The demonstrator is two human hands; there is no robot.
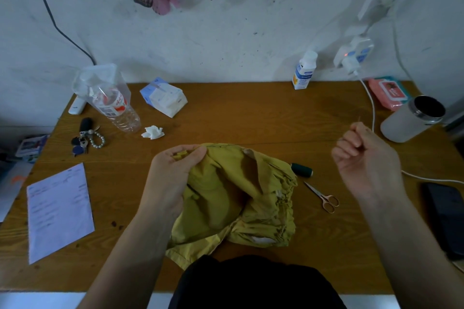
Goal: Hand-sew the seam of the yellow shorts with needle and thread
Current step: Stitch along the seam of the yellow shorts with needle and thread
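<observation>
**While the left hand [175, 170] pinches the seam, the right hand [361, 155] holds the needle [359, 119] up**

Where the table [238, 118] meets the person's lap, the yellow shorts [238, 198] lie crumpled in the middle. Their lower hem hangs over the near edge. The left hand grips a bunched fold at the top edge of the shorts, thumb and fingers curled round the cloth. A dark thread [218, 145] runs along that top edge, just right of the fingertips. The right hand is raised well apart to the right, its fingers curled into a loose fist that pinches the needle, whose tip sticks up above the knuckles. The thread between needle and cloth is too fine to make out.

Just right of the shorts lie a dark green spool [302, 170] and small scissors [322, 197], under the gap between the hands. A white cable [371, 108] runs down from the wall, passes behind the right hand and leads to the right edge, near a dark phone [447, 213]. A grey cup [411, 119] stands just beyond the right hand.

Bare wood spreads behind the shorts as far as the wall. On the left are a sheet of paper [59, 211] near the front edge, keys [85, 140], a tilted bottle [118, 108] and a tissue wad [152, 132], all apart from the left hand.
</observation>
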